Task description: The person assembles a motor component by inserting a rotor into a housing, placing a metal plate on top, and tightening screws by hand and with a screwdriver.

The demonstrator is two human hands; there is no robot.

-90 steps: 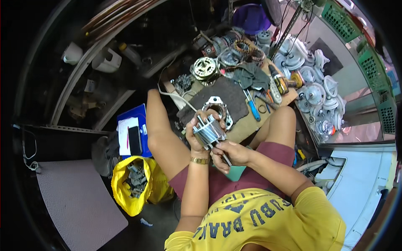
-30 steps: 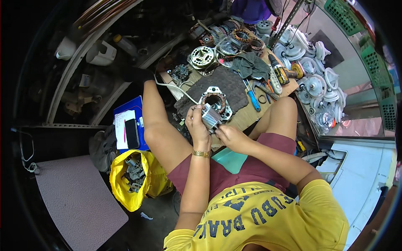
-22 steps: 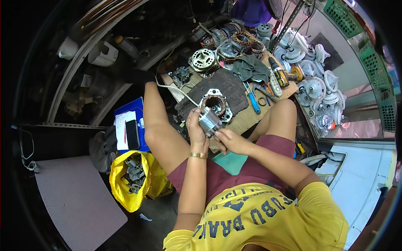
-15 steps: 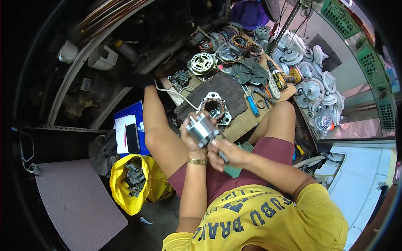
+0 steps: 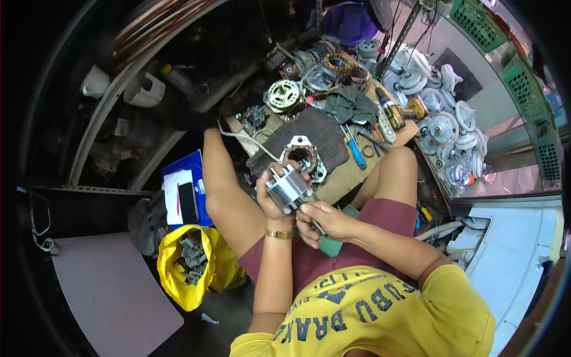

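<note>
Head view: my left hand (image 5: 275, 213) clasps the rotor (image 5: 289, 188); its shaft (image 5: 319, 228) slants rightward, toward me, through my closed right hand (image 5: 331, 221).

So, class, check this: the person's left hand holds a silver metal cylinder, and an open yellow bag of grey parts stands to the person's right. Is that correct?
Not quite: the side is wrong. The head view shows the open yellow bag of grey parts on the left; the left hand does hold the silver metal cylinder.
</note>
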